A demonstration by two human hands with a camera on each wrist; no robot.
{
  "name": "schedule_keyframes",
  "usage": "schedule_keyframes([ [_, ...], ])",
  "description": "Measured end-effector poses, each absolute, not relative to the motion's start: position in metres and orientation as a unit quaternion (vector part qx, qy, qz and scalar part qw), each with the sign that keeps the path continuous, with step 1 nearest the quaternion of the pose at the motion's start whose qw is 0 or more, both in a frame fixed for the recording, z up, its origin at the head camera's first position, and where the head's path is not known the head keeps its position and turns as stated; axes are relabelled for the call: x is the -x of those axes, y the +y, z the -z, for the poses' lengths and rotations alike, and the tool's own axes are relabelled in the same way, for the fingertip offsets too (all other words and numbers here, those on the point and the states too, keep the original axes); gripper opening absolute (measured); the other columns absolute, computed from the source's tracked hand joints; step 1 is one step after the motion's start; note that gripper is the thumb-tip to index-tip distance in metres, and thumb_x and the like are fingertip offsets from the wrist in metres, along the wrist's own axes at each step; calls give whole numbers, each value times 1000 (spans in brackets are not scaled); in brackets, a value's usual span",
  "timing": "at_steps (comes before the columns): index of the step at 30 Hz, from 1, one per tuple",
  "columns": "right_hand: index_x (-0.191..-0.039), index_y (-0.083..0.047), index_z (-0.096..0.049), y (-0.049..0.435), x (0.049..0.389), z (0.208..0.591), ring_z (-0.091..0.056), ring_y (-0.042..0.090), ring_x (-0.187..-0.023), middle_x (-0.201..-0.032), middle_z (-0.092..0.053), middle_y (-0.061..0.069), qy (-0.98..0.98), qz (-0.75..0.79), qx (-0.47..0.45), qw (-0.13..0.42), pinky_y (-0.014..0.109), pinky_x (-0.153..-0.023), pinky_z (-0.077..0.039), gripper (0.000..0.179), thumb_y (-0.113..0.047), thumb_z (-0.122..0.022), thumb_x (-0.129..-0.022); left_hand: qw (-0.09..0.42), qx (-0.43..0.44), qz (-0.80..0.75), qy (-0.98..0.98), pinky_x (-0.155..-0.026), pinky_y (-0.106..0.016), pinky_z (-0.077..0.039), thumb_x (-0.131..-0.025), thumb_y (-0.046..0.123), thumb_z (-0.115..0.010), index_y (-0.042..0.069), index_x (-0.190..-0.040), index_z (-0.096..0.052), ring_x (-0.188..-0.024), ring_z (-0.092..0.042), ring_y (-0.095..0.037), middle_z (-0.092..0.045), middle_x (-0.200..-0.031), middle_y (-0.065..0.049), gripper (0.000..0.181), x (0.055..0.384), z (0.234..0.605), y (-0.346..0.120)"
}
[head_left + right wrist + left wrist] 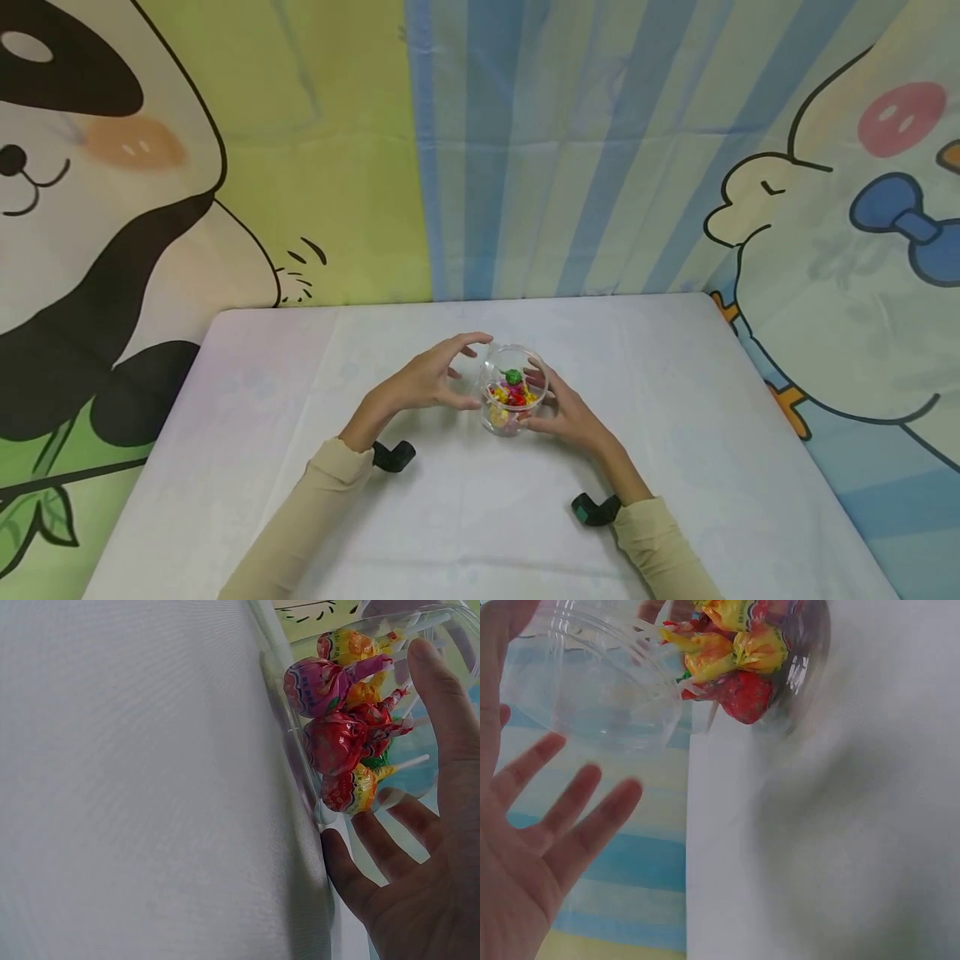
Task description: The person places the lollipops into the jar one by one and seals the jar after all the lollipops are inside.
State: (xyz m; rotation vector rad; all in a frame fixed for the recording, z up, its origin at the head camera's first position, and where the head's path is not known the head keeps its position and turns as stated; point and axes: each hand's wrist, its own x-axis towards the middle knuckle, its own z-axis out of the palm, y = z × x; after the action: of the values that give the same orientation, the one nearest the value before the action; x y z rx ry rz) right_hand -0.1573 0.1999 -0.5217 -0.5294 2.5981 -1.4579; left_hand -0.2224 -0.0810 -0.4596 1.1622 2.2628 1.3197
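Observation:
A clear plastic jar [501, 427] of wrapped lollipops [514, 395] stands on the white table. My right hand [566, 410] curves round its right side, thumb at the front and fingers behind. Close against the wall lies that thumb [442, 690] in the right wrist view. My left hand [423, 379] is spread at the jar's left side, thumb and forefinger near the rim. The left wrist view shows its fingers [592, 825] extended, apart from the jar's clear upper part [615, 682]. Red, yellow and purple wrappers [334, 742] show through the plastic; one green one [513, 377] sits on top.
A white cloth covers the table [465, 517]. Behind it hangs a curtain [525, 150] with stripes and cartoon animals. Each wrist carries a small black camera mount, the left mount [394, 457] and the right mount [596, 509].

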Motion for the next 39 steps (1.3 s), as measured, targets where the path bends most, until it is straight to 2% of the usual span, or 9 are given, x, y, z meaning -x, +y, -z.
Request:
schedule_keyframes([
  [2, -156, -18, -17, 200, 157, 522, -42, 34, -139, -152, -40, 12, 856, 482, 177, 58, 54, -106, -42, 99, -28, -80, -80, 141, -396, -475, 773, -102, -52, -46, -75, 30, -84, 25, -148, -30, -137, -42, -32, -36, -153, -2, 92, 223, 463, -79],
  [4, -156, -19, -17, 200, 156, 522, -42, 34, -139, -152, -40, 11, 854, 485, 179, 58, 54, -106, -42, 99, -28, -80, -80, 154, -394, -511, 748, -106, -57, -40, -77, 22, -83, 21, -148, -29, -141, -36, -36, -32, -155, -4, 89, 223, 469, -77],
  [8, -156, -20, -17, 200, 156, 521, -43, 33, -138, -151, -41, 11, 853, 487, 178, 57, 52, -105, -43, 100, -30, -80, -79, 164, -384, -577, 702, -100, -55, -46, -80, 6, -78, 11, -147, -28, -138, -40, -40, -25, -158, -6, 84, 222, 478, -72],
  [12, -155, -22, -17, 200, 156, 521, -43, 32, -139, -152, -41, 12, 852, 489, 181, 56, 50, -104, -44, 98, -30, -80, -80, 131, -378, -588, 703, -96, -51, -50, -81, 2, -76, 8, -146, -33, -132, -45, -38, -28, -158, -9, 78, 221, 479, -68],
  [19, -156, -25, -16, 200, 156, 519, -41, 34, -140, -155, -35, 15, 849, 490, 190, 51, 52, -104, -44, 98, -27, -79, -81, 27, -371, -523, 767, -94, -39, -51, -81, 21, -78, 14, -138, -52, -133, -48, -26, -48, -148, -5, 63, 219, 467, -61],
  [23, -156, -22, -16, 201, 157, 520, -41, 35, -139, -155, -34, 16, 849, 488, 195, 46, 52, -103, -45, 98, -26, -79, -81, -25, -353, -484, 800, -92, -45, -49, -79, 32, -79, 20, -131, -60, -132, -49, -25, -51, -145, -6, 57, 217, 459, -57],
  [26, -156, -19, -16, 200, 156, 520, -42, 36, -138, -156, -33, 16, 851, 485, 195, 45, 51, -103, -45, 98, -26, -79, -81, -33, -344, -460, 818, -98, -55, -43, -75, 37, -81, 24, -127, -63, -131, -48, -28, -52, -144, -7, 56, 214, 454, -55],
  [29, -156, -15, -17, 200, 155, 519, -44, 36, -136, -155, -35, 15, 855, 480, 189, 47, 52, -102, -45, 97, -25, -79, -81, -40, -353, -435, 827, -100, -60, -41, -72, 39, -82, 23, -125, -65, -129, -48, -31, -53, -142, -10, 57, 211, 450, -51],
  [39, -155, -19, -18, 202, 156, 521, -45, 33, -134, -151, -39, 13, 849, 491, 191, 48, 53, -103, -45, 94, -24, -77, -82, -77, -405, -344, 844, -96, -49, -47, -68, 43, -84, 21, -124, -68, -121, -49, -27, -55, -140, -10, 62, 207, 440, -37],
])
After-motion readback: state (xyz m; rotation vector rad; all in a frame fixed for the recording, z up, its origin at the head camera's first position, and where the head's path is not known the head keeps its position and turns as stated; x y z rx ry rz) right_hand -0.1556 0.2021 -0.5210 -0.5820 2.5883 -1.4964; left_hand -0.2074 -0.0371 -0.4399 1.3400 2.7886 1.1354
